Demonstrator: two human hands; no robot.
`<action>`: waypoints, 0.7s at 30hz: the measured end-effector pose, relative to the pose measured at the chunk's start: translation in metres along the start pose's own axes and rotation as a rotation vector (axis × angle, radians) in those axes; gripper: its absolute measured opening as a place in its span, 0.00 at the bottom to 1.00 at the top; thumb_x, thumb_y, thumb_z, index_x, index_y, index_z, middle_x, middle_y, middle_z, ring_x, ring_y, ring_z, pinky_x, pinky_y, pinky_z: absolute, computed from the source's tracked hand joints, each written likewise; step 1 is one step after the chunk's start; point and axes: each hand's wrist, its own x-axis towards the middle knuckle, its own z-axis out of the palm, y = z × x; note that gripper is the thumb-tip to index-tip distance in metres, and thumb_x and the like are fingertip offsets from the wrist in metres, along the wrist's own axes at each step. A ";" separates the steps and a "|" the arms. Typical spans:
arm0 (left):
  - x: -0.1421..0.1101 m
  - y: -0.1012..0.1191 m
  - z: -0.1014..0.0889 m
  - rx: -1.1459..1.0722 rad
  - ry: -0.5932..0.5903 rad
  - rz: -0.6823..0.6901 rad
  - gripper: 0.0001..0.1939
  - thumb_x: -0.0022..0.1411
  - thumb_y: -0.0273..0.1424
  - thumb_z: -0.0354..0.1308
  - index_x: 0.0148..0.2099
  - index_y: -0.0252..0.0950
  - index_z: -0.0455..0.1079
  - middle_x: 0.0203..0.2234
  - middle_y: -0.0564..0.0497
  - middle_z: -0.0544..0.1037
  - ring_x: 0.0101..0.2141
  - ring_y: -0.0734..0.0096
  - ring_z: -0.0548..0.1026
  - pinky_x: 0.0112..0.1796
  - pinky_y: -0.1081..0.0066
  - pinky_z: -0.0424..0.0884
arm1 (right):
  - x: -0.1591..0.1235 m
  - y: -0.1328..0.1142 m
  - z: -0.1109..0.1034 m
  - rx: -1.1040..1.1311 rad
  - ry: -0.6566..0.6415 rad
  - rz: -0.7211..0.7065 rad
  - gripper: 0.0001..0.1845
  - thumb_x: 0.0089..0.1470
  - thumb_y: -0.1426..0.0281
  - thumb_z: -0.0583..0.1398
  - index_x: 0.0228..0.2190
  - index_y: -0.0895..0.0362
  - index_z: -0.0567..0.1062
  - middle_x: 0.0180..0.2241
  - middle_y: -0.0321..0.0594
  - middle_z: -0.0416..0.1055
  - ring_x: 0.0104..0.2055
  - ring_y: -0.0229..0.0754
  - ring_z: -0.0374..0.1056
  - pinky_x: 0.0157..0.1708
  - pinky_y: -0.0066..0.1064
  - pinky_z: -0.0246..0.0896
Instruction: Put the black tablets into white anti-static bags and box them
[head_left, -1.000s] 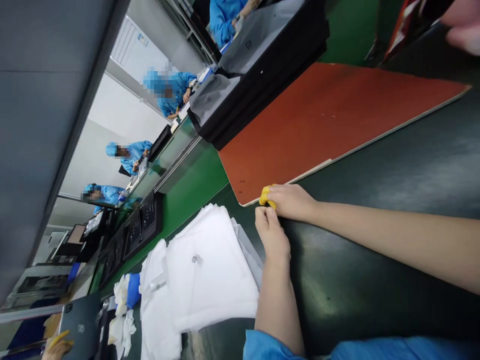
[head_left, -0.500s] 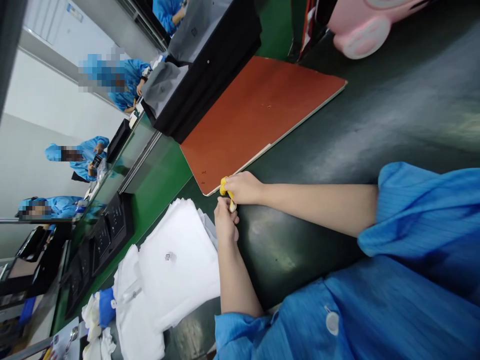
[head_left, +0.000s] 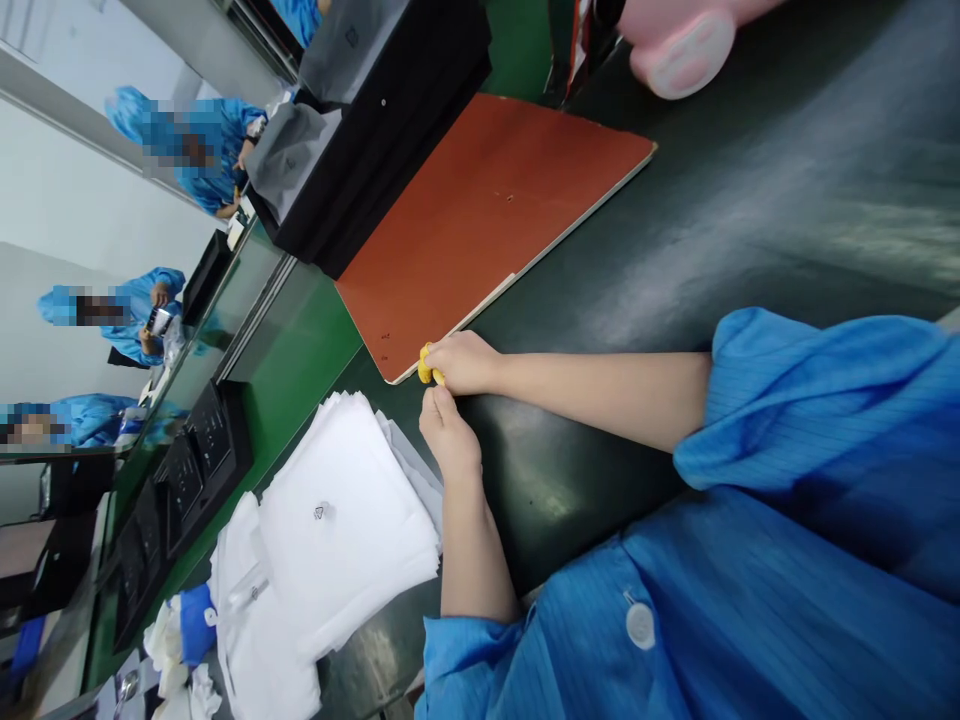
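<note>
My right hand (head_left: 466,362) is over the dark green table beside the red-brown board's corner. Its fingers are curled, and small yellow rubber pieces that look like finger cots (head_left: 426,364) cover fingertips on it. My left hand (head_left: 452,432) is just below it in the picture, with thumb and fingers pinched together at the tip of one yellow finger cot. The two hands touch there. What lies inside the curled right fingers is hidden. A stack of white bags or sheets (head_left: 352,530) lies next to my left hand.
A red-brown board (head_left: 487,220) lies beyond my hands, a black box with grey sheets (head_left: 390,130) on its far edge. A pink plush-like object (head_left: 690,60) is at top right. Black trays (head_left: 202,450) stand on the green strip. Co-workers in blue (head_left: 150,300) sit beyond.
The view has shifted slightly, so the scene sits further left. My left fingertips have closed at the yellow finger cot on my right hand, and less of the yellow shows.
</note>
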 end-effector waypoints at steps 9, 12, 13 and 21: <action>-0.010 0.006 0.006 0.304 0.103 0.202 0.15 0.62 0.32 0.39 0.22 0.38 0.49 0.16 0.56 0.57 0.20 0.75 0.55 0.25 0.73 0.51 | 0.004 0.003 -0.001 0.049 -0.032 0.006 0.12 0.42 0.74 0.54 0.29 0.53 0.76 0.32 0.34 0.72 0.33 0.38 0.65 0.25 0.28 0.44; -0.012 0.006 0.006 0.322 0.100 0.213 0.15 0.62 0.32 0.39 0.23 0.38 0.49 0.16 0.56 0.57 0.20 0.74 0.55 0.25 0.74 0.52 | 0.005 0.003 -0.002 0.041 -0.047 0.015 0.12 0.41 0.74 0.54 0.29 0.54 0.76 0.32 0.35 0.73 0.32 0.38 0.65 0.25 0.28 0.44; -0.013 0.006 0.006 0.326 0.098 0.212 0.15 0.63 0.32 0.39 0.23 0.38 0.48 0.16 0.56 0.57 0.20 0.74 0.56 0.25 0.74 0.52 | 0.005 0.003 -0.002 0.040 -0.048 0.012 0.12 0.40 0.74 0.54 0.28 0.54 0.76 0.31 0.35 0.73 0.32 0.38 0.65 0.25 0.28 0.44; -0.015 0.010 0.007 0.247 0.082 0.188 0.15 0.63 0.29 0.41 0.23 0.38 0.49 0.17 0.56 0.57 0.21 0.74 0.56 0.27 0.75 0.51 | 0.006 0.003 -0.003 0.014 -0.029 0.001 0.13 0.40 0.74 0.54 0.28 0.55 0.76 0.32 0.37 0.73 0.33 0.39 0.66 0.25 0.28 0.46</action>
